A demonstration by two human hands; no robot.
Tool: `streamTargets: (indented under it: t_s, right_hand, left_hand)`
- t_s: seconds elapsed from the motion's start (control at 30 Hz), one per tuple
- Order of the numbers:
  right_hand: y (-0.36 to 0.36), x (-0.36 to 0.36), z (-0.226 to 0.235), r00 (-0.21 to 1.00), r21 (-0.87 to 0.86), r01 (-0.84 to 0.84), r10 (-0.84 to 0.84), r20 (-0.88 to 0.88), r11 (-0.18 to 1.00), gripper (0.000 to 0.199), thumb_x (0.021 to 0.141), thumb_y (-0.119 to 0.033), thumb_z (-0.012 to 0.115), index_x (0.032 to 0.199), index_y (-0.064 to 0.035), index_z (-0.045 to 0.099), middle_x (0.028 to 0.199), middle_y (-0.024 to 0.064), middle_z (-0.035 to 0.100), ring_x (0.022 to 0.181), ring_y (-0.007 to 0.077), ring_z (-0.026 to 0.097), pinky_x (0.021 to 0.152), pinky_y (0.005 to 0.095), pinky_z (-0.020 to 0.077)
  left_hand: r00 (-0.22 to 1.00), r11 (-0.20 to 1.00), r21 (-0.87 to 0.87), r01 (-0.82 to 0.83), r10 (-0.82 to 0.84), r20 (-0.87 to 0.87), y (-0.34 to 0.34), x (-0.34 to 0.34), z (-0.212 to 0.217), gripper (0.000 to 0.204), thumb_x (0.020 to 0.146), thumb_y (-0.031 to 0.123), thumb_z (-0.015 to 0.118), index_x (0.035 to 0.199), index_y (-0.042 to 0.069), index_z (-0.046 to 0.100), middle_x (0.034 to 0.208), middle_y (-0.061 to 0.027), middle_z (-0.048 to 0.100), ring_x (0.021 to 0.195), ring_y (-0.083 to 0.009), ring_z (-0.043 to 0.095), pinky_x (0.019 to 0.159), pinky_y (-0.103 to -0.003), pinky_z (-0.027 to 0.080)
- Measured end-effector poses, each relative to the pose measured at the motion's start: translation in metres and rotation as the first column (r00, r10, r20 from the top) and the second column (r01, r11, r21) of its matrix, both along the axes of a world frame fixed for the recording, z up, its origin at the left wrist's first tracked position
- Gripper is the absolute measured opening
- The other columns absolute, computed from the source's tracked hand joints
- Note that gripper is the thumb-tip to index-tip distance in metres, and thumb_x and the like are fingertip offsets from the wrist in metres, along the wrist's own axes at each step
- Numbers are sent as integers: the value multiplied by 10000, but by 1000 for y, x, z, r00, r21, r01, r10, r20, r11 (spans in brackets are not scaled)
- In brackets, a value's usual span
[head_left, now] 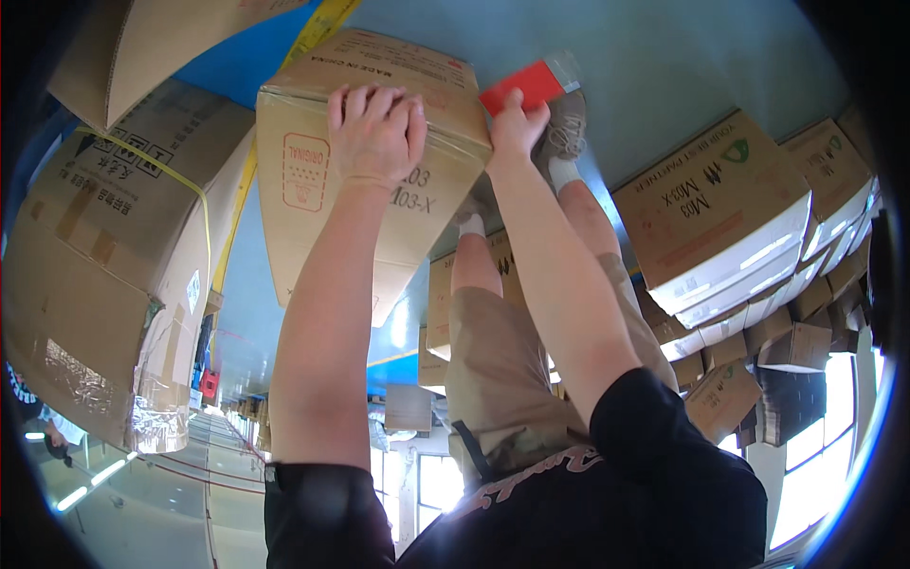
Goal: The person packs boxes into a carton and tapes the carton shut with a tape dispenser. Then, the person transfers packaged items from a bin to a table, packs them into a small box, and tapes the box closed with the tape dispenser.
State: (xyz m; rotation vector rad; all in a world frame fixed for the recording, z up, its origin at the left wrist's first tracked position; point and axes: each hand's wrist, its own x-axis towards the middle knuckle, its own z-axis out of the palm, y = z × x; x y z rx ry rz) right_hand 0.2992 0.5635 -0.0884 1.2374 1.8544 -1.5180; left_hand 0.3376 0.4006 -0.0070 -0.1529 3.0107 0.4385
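Your forearms (327, 322) lead to the carton (417, 194) at eleven o'clock.
Your left hand (377, 137) rests unclenched on it; your right hand (517, 128) grips a red tape dispenser (519, 88) at one. Edge tape (455, 138) seems laid; what's left, I cannot tell.

- Floor (654, 57): grey-blue, glossy, with a bright blue area (220, 64) and yellow stripe (318, 30).
- Shoe (567, 131): flat on it.
- Carton (308, 228): beside the feet; base hidden, contact unclear.
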Motion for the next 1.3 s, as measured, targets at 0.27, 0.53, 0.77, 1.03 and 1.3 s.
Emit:
streamTargets:
  t_s: [0.27, 0.53, 0.77, 1.03, 1.3]
  right_hand:
    - [18, -6, -34, 957, 58, -200, 207, -203, 978, 476, 934, -59, 555, 1332, 44, 314, 1235, 166, 510, 1070, 275, 569, 950, 366, 447]
    - [-22, -29, 37, 759, -24, -524, 454, -467, 851, 584, 875, -68, 642, 1285, 34, 238, 1280, 244, 430, 1194, 330, 472, 1017, 424, 380]
    - [-22, -35, 20, 369, 171, -910, 926, -83, 378, 959, 791, -354, 744, 1365, 147, 162, 1376, 321, 328, 1300, 444, 326, 1106, 497, 261]
    - [-21, -22, 36, 302, 236, -928, 953, 20, 289, 986, 818, -544, 663, 1369, 136, 209, 1389, 309, 349, 1321, 425, 328, 1122, 487, 238]
    - [175, 45, 11, -389, 400, -760, 852, 350, -512, 756, 958, -509, 481, 1339, 128, 335, 1228, 329, 447, 1178, 476, 416, 989, 522, 339]
  left_hand:
    - [998, 1000, 5, -9, 9, -56, 1, -4, -4, 164, 888, 235, 573, 876, 175, 725, 964, 48, 654, 991, -192, 561, 1008, -431, 353]
    - [990, 988, -147, 40, -19, 143, 5, -3, 7, 237, 931, 315, 531, 886, 153, 698, 939, -32, 610, 961, -237, 541, 998, -437, 358]
    - [985, 994, -39, 99, -93, 146, -9, -15, -4, 195, 912, 282, 568, 985, 121, 650, 960, -50, 613, 979, -245, 552, 917, -374, 416]
    - [420, 420, -63, -906, 908, 11, -85, 75, 2, 489, 942, 548, 437, 1071, 143, 679, 1135, -126, 653, 1095, -318, 583, 1002, -453, 390]
    - [552, 642, -154, -751, 738, 388, 38, 72, 2, 606, 941, 629, 368, 1081, 139, 696, 1141, -84, 645, 1126, -251, 553, 1004, -429, 361]
